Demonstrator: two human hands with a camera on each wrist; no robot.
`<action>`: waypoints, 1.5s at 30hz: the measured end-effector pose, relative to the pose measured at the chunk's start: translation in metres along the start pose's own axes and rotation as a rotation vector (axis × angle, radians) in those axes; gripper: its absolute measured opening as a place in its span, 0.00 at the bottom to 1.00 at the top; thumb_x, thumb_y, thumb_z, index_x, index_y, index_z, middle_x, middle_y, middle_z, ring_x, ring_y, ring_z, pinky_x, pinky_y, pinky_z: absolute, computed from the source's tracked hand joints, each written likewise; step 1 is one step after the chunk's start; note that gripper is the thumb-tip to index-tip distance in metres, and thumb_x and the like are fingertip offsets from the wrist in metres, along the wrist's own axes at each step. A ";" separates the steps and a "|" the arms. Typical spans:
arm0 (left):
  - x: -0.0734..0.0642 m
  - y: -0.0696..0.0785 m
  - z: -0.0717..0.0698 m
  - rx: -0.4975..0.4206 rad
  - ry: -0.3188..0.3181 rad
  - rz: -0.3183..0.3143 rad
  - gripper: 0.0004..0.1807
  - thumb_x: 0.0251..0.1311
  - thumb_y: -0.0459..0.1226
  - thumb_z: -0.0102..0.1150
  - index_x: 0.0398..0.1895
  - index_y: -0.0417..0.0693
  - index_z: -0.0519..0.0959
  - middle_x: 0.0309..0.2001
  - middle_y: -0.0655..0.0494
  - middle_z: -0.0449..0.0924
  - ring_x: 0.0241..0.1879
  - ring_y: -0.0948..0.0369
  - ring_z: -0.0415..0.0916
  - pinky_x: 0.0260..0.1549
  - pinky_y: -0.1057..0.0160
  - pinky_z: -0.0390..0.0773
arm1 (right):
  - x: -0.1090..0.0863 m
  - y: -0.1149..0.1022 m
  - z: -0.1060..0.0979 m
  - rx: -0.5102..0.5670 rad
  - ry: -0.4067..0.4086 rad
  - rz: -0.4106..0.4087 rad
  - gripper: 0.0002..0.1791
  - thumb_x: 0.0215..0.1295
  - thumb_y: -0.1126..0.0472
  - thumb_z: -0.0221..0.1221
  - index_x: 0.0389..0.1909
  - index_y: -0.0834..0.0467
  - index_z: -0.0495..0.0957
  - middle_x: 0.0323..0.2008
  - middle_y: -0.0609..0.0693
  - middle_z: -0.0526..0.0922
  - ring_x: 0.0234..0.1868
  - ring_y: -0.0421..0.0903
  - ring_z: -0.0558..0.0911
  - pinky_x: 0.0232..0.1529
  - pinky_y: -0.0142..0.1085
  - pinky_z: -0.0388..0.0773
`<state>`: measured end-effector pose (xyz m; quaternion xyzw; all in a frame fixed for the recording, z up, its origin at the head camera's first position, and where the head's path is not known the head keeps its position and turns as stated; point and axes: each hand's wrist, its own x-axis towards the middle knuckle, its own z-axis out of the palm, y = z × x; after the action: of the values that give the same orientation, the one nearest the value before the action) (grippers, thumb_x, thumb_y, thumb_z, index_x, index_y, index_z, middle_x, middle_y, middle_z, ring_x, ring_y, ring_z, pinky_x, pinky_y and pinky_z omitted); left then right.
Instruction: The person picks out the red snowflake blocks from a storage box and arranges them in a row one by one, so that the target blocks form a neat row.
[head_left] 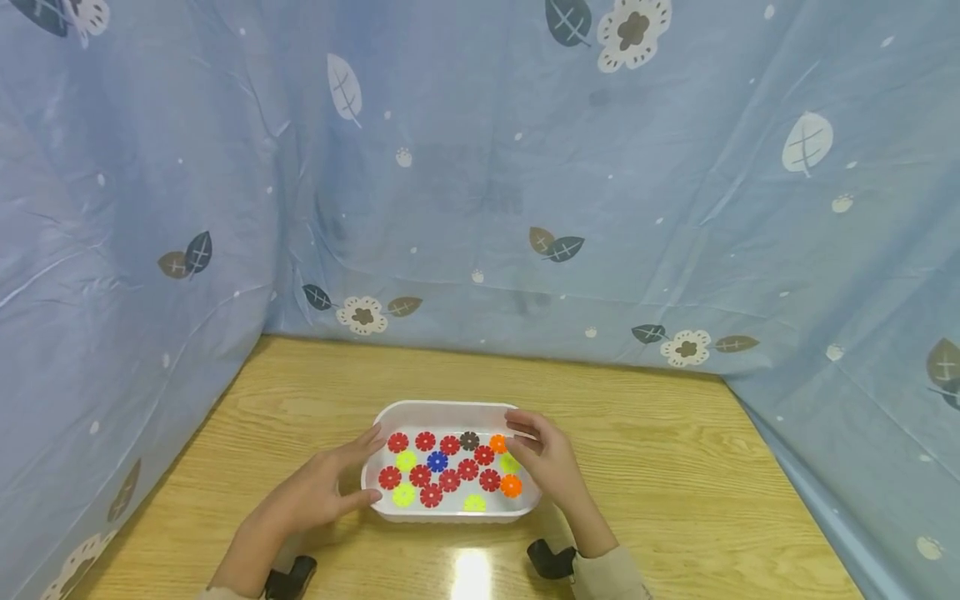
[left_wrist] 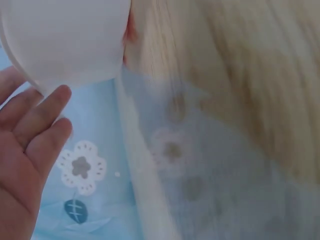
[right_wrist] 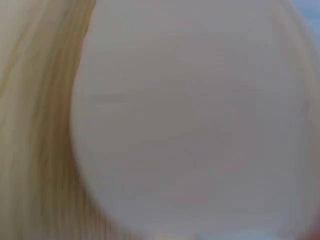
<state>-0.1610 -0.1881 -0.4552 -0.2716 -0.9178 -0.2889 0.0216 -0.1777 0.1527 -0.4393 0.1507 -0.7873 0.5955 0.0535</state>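
A white rectangular tray (head_left: pixel 450 516) with rounded corners sits on the wooden table, holding several notched plastic discs, mostly red (head_left: pixel 449 480), some yellow-green (head_left: pixel 403 495) and orange (head_left: pixel 511 486), with one blue (head_left: pixel 437 462) and one dark brown (head_left: pixel 469 441). My left hand (head_left: pixel 318 492) spans the tray's left end, thumb and fingers spread apart, tips at the rim. In the left wrist view its fairly straight fingers (left_wrist: pixel 42 117) meet the tray's edge. Over the right end reaches my right hand (head_left: pixel 551 462), fingers extended past the rim; its thumb is hidden. White tray wall (right_wrist: pixel 190 120) fills the blurred right wrist view.
Blue printed cloth (head_left: pixel 480 192) hangs behind the table (head_left: pixel 645 467) and along both sides. Black wrist mounts (head_left: pixel 551 560) show under the forearms. A bright reflection lies on the wood in front of the tray.
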 end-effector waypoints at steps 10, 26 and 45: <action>0.000 -0.007 0.004 -0.084 -0.002 -0.044 0.41 0.54 0.54 0.63 0.68 0.46 0.65 0.71 0.50 0.60 0.66 0.44 0.63 0.60 0.41 0.66 | 0.029 0.009 0.027 0.024 -0.159 0.111 0.22 0.59 0.70 0.61 0.55 0.71 0.72 0.54 0.68 0.76 0.56 0.63 0.75 0.58 0.45 0.75; 0.000 -0.008 0.008 -0.110 0.026 -0.029 0.38 0.54 0.51 0.65 0.67 0.47 0.67 0.71 0.54 0.58 0.67 0.47 0.61 0.61 0.43 0.66 | 0.035 0.025 0.037 -0.372 -0.199 0.116 0.18 0.46 0.81 0.59 0.41 0.70 0.78 0.39 0.61 0.83 0.42 0.56 0.81 0.48 0.47 0.80; -0.003 -0.005 0.008 -0.055 0.052 0.008 0.37 0.56 0.50 0.64 0.67 0.45 0.67 0.71 0.49 0.60 0.65 0.43 0.64 0.59 0.41 0.68 | 0.033 0.019 0.048 -0.769 -0.191 0.215 0.12 0.49 0.74 0.65 0.34 0.59 0.81 0.32 0.50 0.80 0.36 0.44 0.75 0.46 0.38 0.79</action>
<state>-0.1604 -0.1885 -0.4645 -0.2679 -0.9076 -0.3209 0.0393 -0.2100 0.1060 -0.4620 0.0911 -0.9652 0.2434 -0.0299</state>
